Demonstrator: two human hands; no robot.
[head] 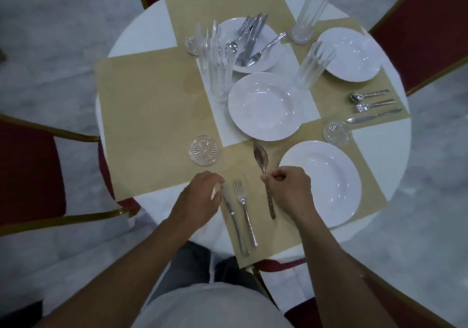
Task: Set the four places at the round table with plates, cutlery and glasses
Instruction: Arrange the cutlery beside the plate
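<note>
My right hand (287, 192) pinches a spoon (260, 156) by its handle, bowl pointing away, just left of the near white plate (326, 183). My left hand (200, 196) has its curled fingers on the blade end of a knife (235, 224) that lies on the near tan placemat (260, 241). A fork (244, 208) lies between knife and spoon. A glass coaster (203, 151) sits above my left hand. The right place has a plate (352, 56), spoon, fork and knife (372, 105).
In the table's middle stand a spare plate (263, 106), a plate holding loose cutlery (250, 41), and tall clear glasses (217, 69) (310, 65) (307, 16). Another coaster (335, 132) lies right. Red chairs (27, 173) (428, 23) ring the white table (379, 140).
</note>
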